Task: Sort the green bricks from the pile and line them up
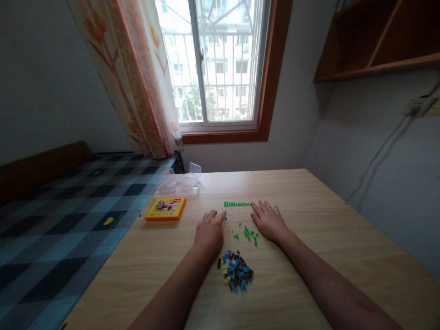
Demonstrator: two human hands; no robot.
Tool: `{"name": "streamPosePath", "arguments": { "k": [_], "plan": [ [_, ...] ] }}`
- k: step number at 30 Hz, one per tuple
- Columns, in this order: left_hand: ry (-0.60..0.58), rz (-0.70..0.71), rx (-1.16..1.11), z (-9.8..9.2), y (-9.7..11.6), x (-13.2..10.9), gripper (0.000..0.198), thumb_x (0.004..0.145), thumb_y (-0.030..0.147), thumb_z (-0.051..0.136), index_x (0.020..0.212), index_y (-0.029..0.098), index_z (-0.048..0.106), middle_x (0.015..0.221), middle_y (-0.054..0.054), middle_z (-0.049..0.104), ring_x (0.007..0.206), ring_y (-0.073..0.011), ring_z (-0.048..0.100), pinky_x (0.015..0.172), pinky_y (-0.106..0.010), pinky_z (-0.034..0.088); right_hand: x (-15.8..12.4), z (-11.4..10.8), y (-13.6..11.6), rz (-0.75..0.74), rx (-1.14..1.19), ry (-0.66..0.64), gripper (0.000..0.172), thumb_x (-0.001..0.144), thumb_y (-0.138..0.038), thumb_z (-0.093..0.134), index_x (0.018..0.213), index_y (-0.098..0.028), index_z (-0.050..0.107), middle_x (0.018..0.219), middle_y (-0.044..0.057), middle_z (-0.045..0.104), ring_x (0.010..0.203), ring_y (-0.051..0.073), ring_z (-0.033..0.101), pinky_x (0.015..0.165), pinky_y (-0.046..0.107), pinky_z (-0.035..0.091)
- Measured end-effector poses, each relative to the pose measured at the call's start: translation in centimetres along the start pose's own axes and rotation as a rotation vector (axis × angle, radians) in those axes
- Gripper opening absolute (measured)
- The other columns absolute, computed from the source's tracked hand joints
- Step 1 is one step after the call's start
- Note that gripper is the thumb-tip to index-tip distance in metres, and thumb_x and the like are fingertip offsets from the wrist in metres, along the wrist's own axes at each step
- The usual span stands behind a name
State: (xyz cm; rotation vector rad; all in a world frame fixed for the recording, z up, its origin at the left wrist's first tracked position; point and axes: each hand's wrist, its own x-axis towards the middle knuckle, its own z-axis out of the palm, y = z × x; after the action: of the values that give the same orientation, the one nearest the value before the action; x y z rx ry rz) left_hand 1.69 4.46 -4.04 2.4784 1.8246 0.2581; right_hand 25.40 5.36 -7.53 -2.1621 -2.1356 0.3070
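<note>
A short row of small green building bricks (237, 204) runs left to right across the middle of the wooden table. My right hand (268, 221) lies palm down with fingers apart, its index fingertip at the row's right end. My left hand (209, 231) rests on the table with its index finger stretched out. Beside that fingertip is a single green brick (225, 218); whether they touch, I cannot tell. Loose green bricks (247, 233) lie scattered between the hands. Closer to me is a pile of blue, brown and yellow bricks (237, 270).
An orange-and-yellow box (165, 209) lies at the table's left side, with clear plastic packaging (178, 183) behind it. Left of the table (309, 201) stands a bed with a checked cover (68, 229). A wooden shelf (378, 64) hangs on the right wall.
</note>
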Motion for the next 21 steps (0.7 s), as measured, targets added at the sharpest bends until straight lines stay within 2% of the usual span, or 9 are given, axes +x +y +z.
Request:
{"name": "streamPosePath", "arguments": {
  "k": [7,13,21],
  "plan": [
    [0.001,-0.007,-0.004,-0.07,0.01,0.08,0.053,0.093,0.013,0.046,0.142,0.031,0.057,0.143,-0.012,0.053,0.128,-0.0269,0.049,0.102,-0.040,0.046,-0.08,0.08,0.10,-0.013,0.002,0.019,0.061,0.104,-0.050,0.025,0.162,-0.029,0.022,0.167,0.010,0.020,0.155,0.032,0.016,0.122,0.058,0.008],
    [0.028,0.012,-0.018,0.30,-0.25,0.26,0.036,0.101,0.031,0.045,0.127,0.033,0.069,0.140,-0.010,0.055,0.126,-0.0274,0.051,0.099,-0.041,0.048,-0.03,0.17,0.22,-0.021,0.021,0.031,0.062,0.104,-0.051,0.026,0.161,-0.028,0.024,0.167,0.011,0.021,0.154,0.033,0.017,0.122,0.058,0.009],
    [0.052,-0.008,-0.059,-0.20,-0.26,0.31,0.032,0.099,0.029,0.049,0.115,0.029,0.076,0.142,-0.009,0.055,0.127,-0.0262,0.052,0.102,-0.039,0.048,-0.28,-0.29,0.02,-0.023,0.016,0.020,0.059,0.105,-0.050,0.028,0.160,-0.031,0.027,0.166,0.011,0.022,0.154,0.034,0.017,0.121,0.059,0.010]
  ]
}}
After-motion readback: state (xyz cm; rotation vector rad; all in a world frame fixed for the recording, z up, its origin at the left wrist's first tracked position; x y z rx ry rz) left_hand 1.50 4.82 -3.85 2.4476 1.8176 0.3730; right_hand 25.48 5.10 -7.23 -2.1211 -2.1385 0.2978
